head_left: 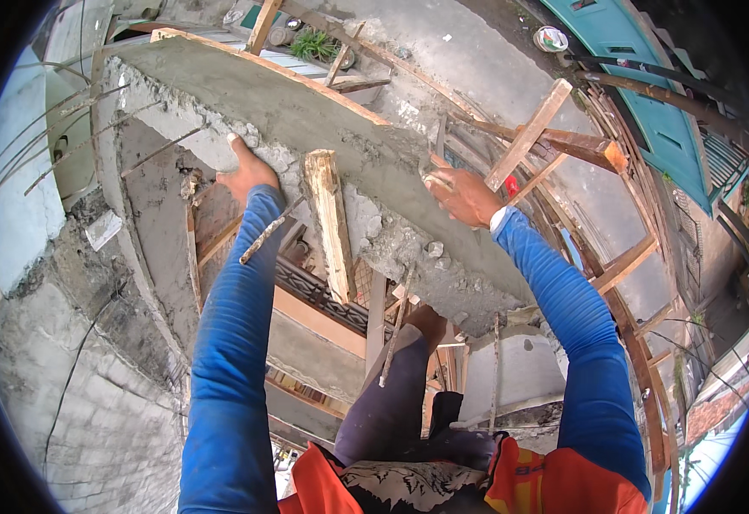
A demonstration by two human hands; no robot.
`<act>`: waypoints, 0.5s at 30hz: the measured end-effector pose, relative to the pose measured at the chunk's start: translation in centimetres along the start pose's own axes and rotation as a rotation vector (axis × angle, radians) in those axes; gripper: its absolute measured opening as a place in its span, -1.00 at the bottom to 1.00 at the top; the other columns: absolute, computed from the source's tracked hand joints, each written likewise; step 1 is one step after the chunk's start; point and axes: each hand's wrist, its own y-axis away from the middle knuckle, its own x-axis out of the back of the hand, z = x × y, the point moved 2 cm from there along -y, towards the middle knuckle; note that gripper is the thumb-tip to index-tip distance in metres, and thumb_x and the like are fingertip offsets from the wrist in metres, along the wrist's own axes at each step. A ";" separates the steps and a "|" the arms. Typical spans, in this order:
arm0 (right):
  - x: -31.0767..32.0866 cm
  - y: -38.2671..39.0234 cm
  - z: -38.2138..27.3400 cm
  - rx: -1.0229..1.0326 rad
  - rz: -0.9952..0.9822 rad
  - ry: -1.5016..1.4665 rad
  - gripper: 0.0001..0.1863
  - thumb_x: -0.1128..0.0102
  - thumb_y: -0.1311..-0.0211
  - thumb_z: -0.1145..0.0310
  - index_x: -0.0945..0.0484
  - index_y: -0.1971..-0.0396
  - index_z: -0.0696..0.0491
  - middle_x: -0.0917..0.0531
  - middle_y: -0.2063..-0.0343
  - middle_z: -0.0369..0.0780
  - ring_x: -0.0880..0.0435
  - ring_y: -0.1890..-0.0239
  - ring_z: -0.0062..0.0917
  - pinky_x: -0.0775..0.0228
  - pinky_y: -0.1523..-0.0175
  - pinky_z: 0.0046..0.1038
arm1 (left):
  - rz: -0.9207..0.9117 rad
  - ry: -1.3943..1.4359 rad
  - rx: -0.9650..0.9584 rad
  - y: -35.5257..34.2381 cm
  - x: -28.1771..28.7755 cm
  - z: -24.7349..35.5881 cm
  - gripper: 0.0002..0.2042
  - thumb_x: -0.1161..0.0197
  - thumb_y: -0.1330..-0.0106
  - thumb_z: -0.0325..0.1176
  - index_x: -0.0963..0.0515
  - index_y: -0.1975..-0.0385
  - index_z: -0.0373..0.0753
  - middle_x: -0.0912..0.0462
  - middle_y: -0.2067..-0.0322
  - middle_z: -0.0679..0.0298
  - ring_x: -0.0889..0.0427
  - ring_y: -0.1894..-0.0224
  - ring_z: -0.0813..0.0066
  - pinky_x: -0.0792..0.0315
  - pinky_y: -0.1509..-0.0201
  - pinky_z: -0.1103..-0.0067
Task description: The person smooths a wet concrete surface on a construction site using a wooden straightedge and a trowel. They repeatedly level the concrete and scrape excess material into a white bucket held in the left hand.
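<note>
A long grey slab of fresh-looking concrete (284, 90) runs slantwise in front of me, its near edge rough and broken. My left hand (250, 171) rests at that crumbly edge, thumb stretched up along it and the other fingers mostly hidden, seemingly curled round it. On the slab's smooth top lies my right hand (467, 199), fingers bent and close to the surface. Something small and greyish shows at its fingertips, too unclear to name. Between my two arms a pale, splintered wood post (329, 227) sticks up past the slab's edge.
Bare steel rods (261, 242) jut out near my left arm. A timber plank (271, 73) lines the slab's far side. Wooden braces (530, 133) stand at the right, above the paved ground (477, 64). Below me are a dark lattice railing (319, 295) and my leg.
</note>
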 end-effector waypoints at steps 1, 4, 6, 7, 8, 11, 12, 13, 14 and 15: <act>-0.7 0.3 -0.1 -0.064 -0.085 -0.064 -0.45 -0.08 -0.45 -0.02 -0.54 -0.24 0.05 -0.70 0.04 0.10 -0.73 0.03 -0.08 -0.50 -0.15 -0.19 | -0.002 -0.005 -0.003 0.0 0.2 0.0 0.20 -0.17 -0.13 0.46 0.03 -0.51 -0.49 -0.29 -0.39 -0.27 -0.41 -0.35 -0.15 -0.26 -0.45 0.25; 0.1 0.8 -1.1 0.111 -0.136 0.065 -0.44 -0.07 -0.47 -0.07 -0.55 -0.25 0.02 -0.73 0.24 -0.03 -0.74 0.40 -0.39 -0.58 0.13 -0.33 | -0.009 -0.014 0.012 -0.2 0.2 0.0 0.21 -0.17 -0.13 0.46 0.04 -0.51 -0.49 -0.28 -0.39 -0.26 -0.40 -0.36 -0.15 -0.25 -0.45 0.28; 1.6 1.6 -2.5 0.069 -0.262 -0.006 -0.44 -0.04 -0.50 -0.08 -0.54 -0.26 0.01 -0.69 0.34 -0.13 -0.66 0.51 -0.51 -0.55 0.28 -0.41 | 0.008 -0.009 0.011 -0.5 0.1 -0.3 0.21 -0.18 -0.13 0.46 0.04 -0.51 -0.49 -0.27 -0.40 -0.26 -0.39 -0.36 -0.15 -0.25 -0.45 0.28; 2.3 1.9 -2.5 0.044 -0.320 -0.068 -0.44 -0.01 -0.51 -0.08 -0.54 -0.26 0.01 -0.66 0.39 -0.19 -0.61 0.54 -0.56 -0.52 0.35 -0.45 | 0.013 -0.005 0.010 -0.6 0.1 -0.4 0.21 -0.18 -0.13 0.46 0.04 -0.51 -0.49 -0.26 -0.40 -0.26 -0.39 -0.37 -0.15 -0.25 -0.46 0.29; 2.9 2.2 -2.3 0.019 -0.377 -0.130 -0.44 0.01 -0.53 -0.09 -0.54 -0.26 0.01 -0.62 0.44 -0.24 -0.56 0.57 -0.61 -0.48 0.42 -0.50 | 0.014 0.006 0.010 -0.7 0.2 -0.5 0.21 -0.18 -0.13 0.46 0.04 -0.51 -0.49 -0.26 -0.41 -0.26 -0.39 -0.37 -0.15 -0.25 -0.46 0.29; 5.0 3.6 -1.3 -0.025 -0.613 -0.520 -0.46 0.07 -0.58 -0.05 -0.50 -0.29 0.03 -0.51 0.49 -0.37 -0.41 0.61 -0.72 -0.34 0.52 -0.61 | 0.006 0.028 0.007 -0.3 0.1 -0.1 0.20 -0.20 -0.12 0.44 0.03 -0.50 -0.50 -0.25 -0.41 -0.26 -0.39 -0.37 -0.15 -0.25 -0.46 0.28; 5.5 4.3 -1.4 -0.047 -0.548 -0.590 -0.50 0.09 -0.60 0.01 -0.52 -0.23 0.07 -0.53 0.48 -0.35 -0.41 0.62 -0.72 -0.33 0.53 -0.59 | 0.003 0.022 0.007 0.0 -0.1 0.1 0.20 -0.20 -0.13 0.44 0.02 -0.50 -0.50 -0.25 -0.41 -0.26 -0.39 -0.37 -0.15 -0.25 -0.46 0.28; 5.7 4.8 -1.9 -0.012 -0.418 -0.608 -0.51 0.09 -0.60 0.01 -0.52 -0.21 0.08 -0.53 0.48 -0.35 -0.41 0.62 -0.72 -0.33 0.52 -0.59 | 0.009 0.009 0.010 -0.1 0.1 -0.1 0.19 -0.20 -0.13 0.43 0.02 -0.50 -0.50 -0.26 -0.41 -0.26 -0.39 -0.37 -0.15 -0.25 -0.45 0.28; 6.0 5.2 -2.6 0.023 -0.288 -0.624 -0.52 0.09 -0.60 0.02 -0.52 -0.19 0.09 -0.54 0.48 -0.34 -0.42 0.61 -0.72 -0.33 0.52 -0.59 | 0.000 0.020 0.002 -0.3 0.2 -0.2 0.19 -0.20 -0.13 0.43 0.02 -0.50 -0.50 -0.26 -0.41 -0.26 -0.39 -0.37 -0.15 -0.25 -0.46 0.28; 6.4 5.7 -3.4 0.057 -0.154 -0.637 -0.53 0.10 -0.60 0.02 -0.52 -0.16 0.09 -0.54 0.47 -0.34 -0.43 0.61 -0.72 -0.32 0.52 -0.60 | -0.012 0.035 -0.005 -0.4 0.3 -0.2 0.19 -0.20 -0.13 0.43 0.02 -0.50 -0.50 -0.27 -0.40 -0.26 -0.39 -0.37 -0.15 -0.25 -0.46 0.29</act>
